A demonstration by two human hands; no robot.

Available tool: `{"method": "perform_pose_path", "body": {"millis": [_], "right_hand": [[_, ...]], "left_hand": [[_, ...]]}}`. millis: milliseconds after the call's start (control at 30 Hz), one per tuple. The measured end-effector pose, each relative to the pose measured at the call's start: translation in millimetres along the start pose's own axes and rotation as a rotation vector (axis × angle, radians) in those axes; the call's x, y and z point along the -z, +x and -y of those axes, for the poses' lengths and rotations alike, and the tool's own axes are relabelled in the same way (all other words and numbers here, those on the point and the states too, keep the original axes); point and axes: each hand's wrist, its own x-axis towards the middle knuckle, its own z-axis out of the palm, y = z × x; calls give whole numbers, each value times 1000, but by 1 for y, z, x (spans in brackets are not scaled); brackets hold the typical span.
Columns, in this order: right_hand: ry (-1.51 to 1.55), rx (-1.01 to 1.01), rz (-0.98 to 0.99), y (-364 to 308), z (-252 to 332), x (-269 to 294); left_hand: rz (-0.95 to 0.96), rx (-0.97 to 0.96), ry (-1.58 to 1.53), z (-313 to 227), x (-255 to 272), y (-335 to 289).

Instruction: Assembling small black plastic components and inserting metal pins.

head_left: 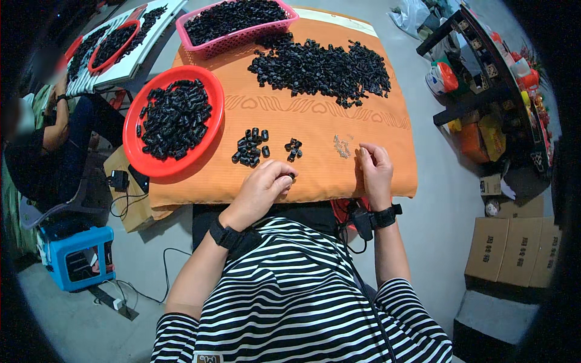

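Observation:
My left hand (261,184) rests near the front edge of the orange-covered table, its fingers closed on a small black plastic part (293,176). Beside it lie a loose cluster of short black plastic tubes (248,148) and a smaller group of black pieces (293,149). To the right, my right hand (376,172) has its fingertips drawn together beside a little scatter of tiny pale pieces (342,147). Whatever those fingertips may hold is too small to make out.
A red round tray (218,97) full of black tubes stands at the left. Farther back are a pink basket (242,37) and a wide heap of small black parts (324,69). Another person (57,130) sits at the left by a white table (136,51). Cardboard boxes (514,251) stand right.

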Motion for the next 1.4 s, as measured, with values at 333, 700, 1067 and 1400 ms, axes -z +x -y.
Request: {"method": "perform_pose_path", "body": {"millis": [333,700,1067,1400], "right_hand": [[-446,510,-48,38,12,-11],[-536,420,85,17,21,-8],[-264,510,290,-3,69,-69],[-239,536,331,-1,63,-69]], "left_hand": [[-15,14,-48,0,1,0],[-110,-172,156,11,-1,-3],[-101,-297,268,19,-8,4],[-71,-162,153,10,0,1]]}}
